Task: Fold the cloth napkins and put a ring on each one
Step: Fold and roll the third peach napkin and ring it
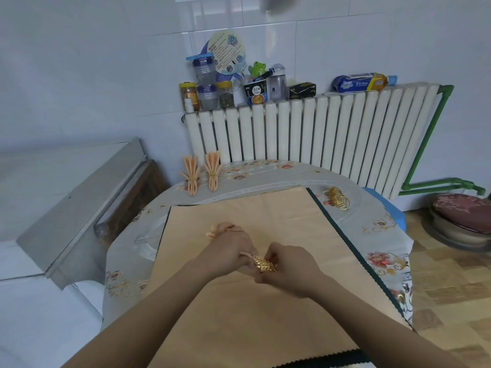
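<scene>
Gold metal shaped like a leafy sprig, the ring (265,265) sits pinched in the fingers of the right hand (288,269), just where the two hands meet over the tan mat (279,314). The left hand (231,248) curls round a folded peach napkin (212,233), whose pleated end pokes out past the knuckles on the far side of the grip, while the near end reaches toward the ring; whether the ring is already around the cloth cannot be told, since the fingers hide that spot. Beyond the grip and to its left, at the far edge of the table (385,235) with its flowered cover, two finished napkins (203,172) lie side by side, each fanned out and cinched by a gold band. Beyond the grip and to its right, off the mat's dark green edge, lies a loose heap of spare gold rings (338,197). Behind the table stands a white radiator (318,131).
</scene>
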Demonstrator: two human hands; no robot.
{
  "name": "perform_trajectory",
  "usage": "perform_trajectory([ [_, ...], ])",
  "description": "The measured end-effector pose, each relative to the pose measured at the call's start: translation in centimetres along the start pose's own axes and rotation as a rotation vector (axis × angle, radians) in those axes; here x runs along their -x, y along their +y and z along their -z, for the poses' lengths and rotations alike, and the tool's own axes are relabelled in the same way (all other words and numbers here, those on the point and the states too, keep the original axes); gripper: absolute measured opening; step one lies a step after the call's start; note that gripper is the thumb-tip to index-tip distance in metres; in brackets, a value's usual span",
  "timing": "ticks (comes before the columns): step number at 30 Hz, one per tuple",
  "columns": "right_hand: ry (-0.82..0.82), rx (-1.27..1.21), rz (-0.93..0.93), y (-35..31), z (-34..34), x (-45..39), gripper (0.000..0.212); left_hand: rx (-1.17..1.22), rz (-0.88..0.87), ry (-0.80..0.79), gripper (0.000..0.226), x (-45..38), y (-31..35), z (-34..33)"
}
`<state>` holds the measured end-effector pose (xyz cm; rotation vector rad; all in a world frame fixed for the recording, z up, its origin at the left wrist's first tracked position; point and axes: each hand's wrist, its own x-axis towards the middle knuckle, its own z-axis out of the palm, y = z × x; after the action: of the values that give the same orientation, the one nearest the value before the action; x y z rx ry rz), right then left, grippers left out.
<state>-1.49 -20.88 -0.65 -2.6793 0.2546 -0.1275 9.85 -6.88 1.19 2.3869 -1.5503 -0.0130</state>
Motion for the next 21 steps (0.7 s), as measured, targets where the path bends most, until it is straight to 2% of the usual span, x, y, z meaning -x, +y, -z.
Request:
perform_trajectory([
  [2, -0.008, 0.043, -0.022, -0.6, -0.8, 0.3, 0.049, -0.084, -0.057, 0.099, 0.013, 0.7, -0.9, -1.2],
  [4, -0.028, 0.061, -0.053, -1.0, -1.6, 0.4, 0.045, -0.159, -0.050, 0.151, 0.021, 1.3, -1.2, -1.9],
  [6, -0.051, 0.004, -0.100, -1.1, -2.0, 0.3, 0.040, -0.199, 0.084, 0.171, 0.031, 2.0, -0.7, -2.3],
  [7, -0.062, -0.051, -0.126, -1.1, -2.1, 0.1, 0.036, -0.150, 0.219, 0.174, 0.028, 2.6, -0.4, -2.3],
  [9, -0.078, -0.192, -0.184, -0.9, -2.2, -0.3, 0.030, 0.084, 0.503, 0.269, 0.013, 3.7, 0.4, -2.7],
  [11, -0.108, -0.319, -0.235, -0.8, -2.2, -0.8, 0.023, 0.480, 0.763, 0.247, 0.019, 4.3, 1.2, -3.3],
  [12, -0.128, -0.361, -0.257, -0.8, -2.1, -0.9, 0.021, 0.660, 0.833, 0.208, 0.022, 4.4, 1.7, -3.7],
  [14, -0.162, -0.420, -0.293, -1.0, -2.1, -1.1, 0.020, 0.867, 0.888, 0.172, 0.025, 4.6, 2.1, -4.7],
  [21, -0.158, -0.750, -0.450, -0.8, -2.8, -1.6, 0.011, 1.134, 0.982, 0.240, 0.018, 3.9, 2.1, -5.4],
])
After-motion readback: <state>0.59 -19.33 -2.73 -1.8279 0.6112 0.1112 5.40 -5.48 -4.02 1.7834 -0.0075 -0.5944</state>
